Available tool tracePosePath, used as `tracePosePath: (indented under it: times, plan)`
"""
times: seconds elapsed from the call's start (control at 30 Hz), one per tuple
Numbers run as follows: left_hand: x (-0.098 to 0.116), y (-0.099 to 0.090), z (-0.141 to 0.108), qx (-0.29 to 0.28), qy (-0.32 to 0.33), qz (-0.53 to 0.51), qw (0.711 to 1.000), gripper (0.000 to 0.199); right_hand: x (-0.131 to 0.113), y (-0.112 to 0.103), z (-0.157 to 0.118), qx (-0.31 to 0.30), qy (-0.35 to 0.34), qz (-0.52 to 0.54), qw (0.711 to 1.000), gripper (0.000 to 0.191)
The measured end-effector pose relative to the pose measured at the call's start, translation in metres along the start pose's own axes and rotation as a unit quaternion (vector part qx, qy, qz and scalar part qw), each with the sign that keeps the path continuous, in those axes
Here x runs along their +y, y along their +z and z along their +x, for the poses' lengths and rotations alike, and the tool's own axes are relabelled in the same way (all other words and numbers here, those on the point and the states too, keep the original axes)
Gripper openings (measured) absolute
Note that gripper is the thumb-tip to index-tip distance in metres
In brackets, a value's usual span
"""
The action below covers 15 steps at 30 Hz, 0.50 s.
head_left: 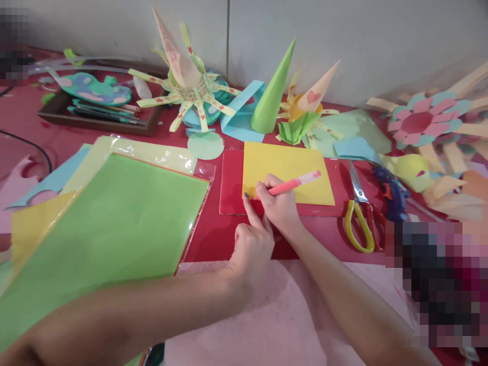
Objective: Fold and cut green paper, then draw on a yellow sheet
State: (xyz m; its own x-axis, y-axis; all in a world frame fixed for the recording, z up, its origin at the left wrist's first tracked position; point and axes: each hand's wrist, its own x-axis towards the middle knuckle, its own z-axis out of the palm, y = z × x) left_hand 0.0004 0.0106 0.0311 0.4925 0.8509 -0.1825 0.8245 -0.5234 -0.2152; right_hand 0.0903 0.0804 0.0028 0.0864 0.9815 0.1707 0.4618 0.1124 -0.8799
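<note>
A yellow sheet of paper (285, 162) lies over a red board (231, 178) on the table. My right hand (282, 206) is closed around a pink pen (285, 186), its lower end at the yellow sheet's near left edge, where my fingers partly hide the tip. My left hand (253, 239) holds nothing; its index finger is stretched out to the sheet's near left corner, close beside the pen. The other left fingers are partly curled and partly hidden by the hand itself.
Scissors (358, 208) and a dark blue glue gun (394, 193) lie at right. A plastic pack of green paper (125, 218) covers the left. Behind stand a green cone (273, 94), paper flowers with cones, and a brown tray (107, 122). A pixelated area hides the lower right.
</note>
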Motion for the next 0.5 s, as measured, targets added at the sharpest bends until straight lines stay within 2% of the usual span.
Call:
tracePosePath:
  times: [0.13, 0.5]
  plan:
    - [-0.0002, -0.0005, 0.0004, 0.004, 0.0, 0.006, 1.0, 0.037, -0.0011, -0.0008, 0.0008, -0.016, 0.013, 0.004, 1.0, 0.034]
    - [-0.0005, -0.0037, 0.0017, -0.006, 0.0, 0.02, 1.0, 0.042, 0.0008, -0.0015, -0.0005, 0.001, -0.029, 0.018, 0.999, 0.034]
